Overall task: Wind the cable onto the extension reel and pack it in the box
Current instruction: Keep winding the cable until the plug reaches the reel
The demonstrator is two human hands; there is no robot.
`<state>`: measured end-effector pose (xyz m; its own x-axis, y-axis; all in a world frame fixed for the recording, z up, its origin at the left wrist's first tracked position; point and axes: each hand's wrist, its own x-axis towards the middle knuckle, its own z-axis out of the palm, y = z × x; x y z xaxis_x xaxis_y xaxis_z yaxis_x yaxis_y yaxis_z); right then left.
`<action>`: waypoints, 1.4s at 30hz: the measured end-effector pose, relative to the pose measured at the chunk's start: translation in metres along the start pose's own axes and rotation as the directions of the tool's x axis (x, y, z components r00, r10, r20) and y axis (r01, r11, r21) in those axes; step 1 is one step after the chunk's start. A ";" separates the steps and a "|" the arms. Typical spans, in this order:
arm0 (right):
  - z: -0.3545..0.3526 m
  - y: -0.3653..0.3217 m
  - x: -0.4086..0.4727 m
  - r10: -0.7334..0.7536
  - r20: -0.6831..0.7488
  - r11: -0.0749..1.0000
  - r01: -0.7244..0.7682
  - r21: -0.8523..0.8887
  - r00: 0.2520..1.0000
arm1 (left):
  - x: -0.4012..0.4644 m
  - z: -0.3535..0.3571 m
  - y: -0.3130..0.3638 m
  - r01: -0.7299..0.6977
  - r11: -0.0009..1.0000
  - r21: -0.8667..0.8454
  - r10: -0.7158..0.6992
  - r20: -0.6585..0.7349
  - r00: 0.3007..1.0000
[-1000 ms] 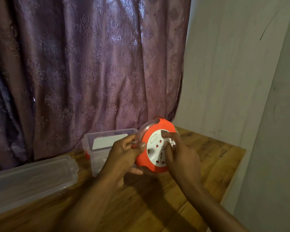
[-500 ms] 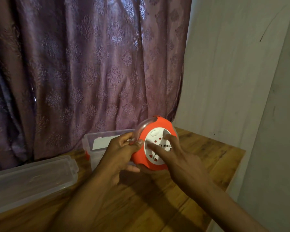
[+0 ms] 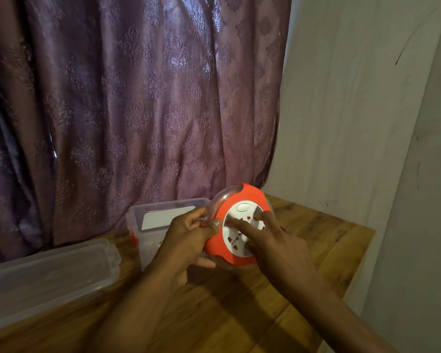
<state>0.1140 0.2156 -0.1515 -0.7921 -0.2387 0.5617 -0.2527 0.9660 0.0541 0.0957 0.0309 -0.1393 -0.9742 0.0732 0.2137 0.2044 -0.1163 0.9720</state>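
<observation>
Holding the orange extension reel [image 3: 236,231] tilted up above the counter [image 3: 239,314], toward its far right corner, the person is steadying it between both hands. The left hand [image 3: 189,240] is clenching its fingers [image 3: 215,224] on the clear curved handle at the reel's left rim, thumb pressing the orange edge, while the right hand [image 3: 278,248] is resting spread fingers on the white socket face, apparently turning that centre disc to draw the cable in. No loose cable is showing, so I am judging the winding to be close to done. The reel is looking like rigid, smooth moulded plastic: light enough for one hand, hard rather than fragile, but slick on its rounded shell, so the handle and the scalloped rim are seeming the surest places to take hold. The clear box [image 3: 158,225] is standing open just behind the left hand, near the curtain [image 3: 138,110], and its lid [image 3: 49,276] is lying by the counter's left edge.
</observation>
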 end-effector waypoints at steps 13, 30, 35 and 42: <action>0.007 -0.001 0.003 0.081 -0.066 0.981 -0.068 0.183 0.994 | 0.004 0.001 -0.004 0.012 1.000 0.017 -0.011 -0.015 1.000; 0.015 -0.011 0.018 0.449 -0.087 0.753 -0.325 0.572 0.889 | 0.001 0.007 -0.006 0.003 0.999 -0.044 -0.006 -0.052 0.999; 0.003 -0.006 0.003 0.120 -0.196 0.952 -0.056 0.302 0.973 | 0.002 0.004 -0.003 0.024 0.998 -0.050 -0.027 -0.054 0.998; -0.005 0.002 -0.007 -0.227 -0.138 0.974 0.222 -0.053 0.964 | 0.000 0.001 0.002 0.031 0.999 -0.041 -0.033 -0.046 0.998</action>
<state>0.1219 0.2196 -0.1511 -0.6297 -0.4356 0.6432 -0.3924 0.8929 0.2205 0.0959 0.0321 -0.1368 -0.9838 0.0311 0.1766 0.1698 -0.1542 0.9733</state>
